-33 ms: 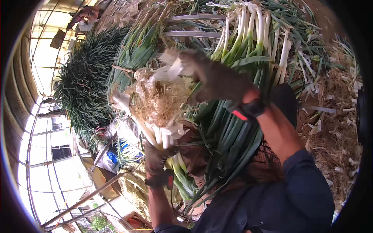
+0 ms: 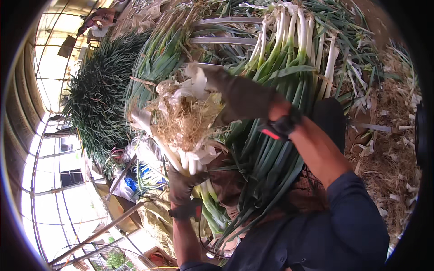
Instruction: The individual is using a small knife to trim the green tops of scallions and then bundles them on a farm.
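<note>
My left hand (image 2: 183, 183), in a dark glove, is closed round the white stalks of a bunch of green onions (image 2: 184, 160). Their tangled tan roots (image 2: 183, 122) point up and away from me, with loose papery skins around them. Green leaves (image 2: 212, 210) show below that hand. My right hand (image 2: 246, 95), also gloved, reaches in from the right beside the roots. Its thumb stands apart from the fingers, and the fingertips are by a pale strip of skin (image 2: 199, 83); motion blurs them slightly. More green onions (image 2: 289, 40) lie under my right forearm, white ends away from me.
A large heap of dark green leaves (image 2: 104, 86) stands at the left. Two pale metal bars (image 2: 226, 41) cross the onions at the back. Root and skin scraps (image 2: 384, 167) cover the ground at right. A long pole (image 2: 99, 230) slants across the lower left.
My right hand and forearm have shifted slightly left and downward, closer to the roots. The left hand keeps its hold on the bunch, nearly still.
</note>
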Available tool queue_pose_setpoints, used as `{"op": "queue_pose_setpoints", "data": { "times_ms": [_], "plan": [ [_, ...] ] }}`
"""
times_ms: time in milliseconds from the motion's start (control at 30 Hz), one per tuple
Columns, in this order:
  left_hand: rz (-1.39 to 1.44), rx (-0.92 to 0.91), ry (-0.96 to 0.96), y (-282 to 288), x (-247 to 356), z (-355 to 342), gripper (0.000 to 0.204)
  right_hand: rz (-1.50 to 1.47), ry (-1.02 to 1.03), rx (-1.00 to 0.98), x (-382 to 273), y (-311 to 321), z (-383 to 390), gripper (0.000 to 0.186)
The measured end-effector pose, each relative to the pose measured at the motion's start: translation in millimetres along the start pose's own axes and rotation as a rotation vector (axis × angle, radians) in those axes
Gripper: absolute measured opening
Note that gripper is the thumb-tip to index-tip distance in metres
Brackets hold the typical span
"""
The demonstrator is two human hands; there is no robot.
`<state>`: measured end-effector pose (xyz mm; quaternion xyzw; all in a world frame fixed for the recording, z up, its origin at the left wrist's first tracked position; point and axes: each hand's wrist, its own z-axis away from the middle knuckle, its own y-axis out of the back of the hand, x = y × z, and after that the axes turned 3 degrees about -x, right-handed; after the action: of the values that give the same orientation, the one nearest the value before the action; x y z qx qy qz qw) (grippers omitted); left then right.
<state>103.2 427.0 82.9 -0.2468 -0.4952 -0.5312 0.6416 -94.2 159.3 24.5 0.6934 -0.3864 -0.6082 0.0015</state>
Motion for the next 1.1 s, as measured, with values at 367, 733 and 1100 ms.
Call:
{"op": "queue_pose_setpoints", "data": {
  "times_ms": [367,733,1100],
  "plan": [
    [-0.509,-0.166,0.008,7.5,22.5,11.6,0.067,-0.816,0.130,0.314,33.6,-143.7,-50.1,0.035],
    [-0.568,-0.128,-0.047,25.6,14.2,6.9,0.060,0.695,-0.417,0.195,107.7,197.8,-89.2,0.009],
    [-0.549,0.016,0.096,99.4,-77.9,29.4,0.044,0.629,-0.050,0.004,35.4,121.9,21.5,0.041]
  ]
}}
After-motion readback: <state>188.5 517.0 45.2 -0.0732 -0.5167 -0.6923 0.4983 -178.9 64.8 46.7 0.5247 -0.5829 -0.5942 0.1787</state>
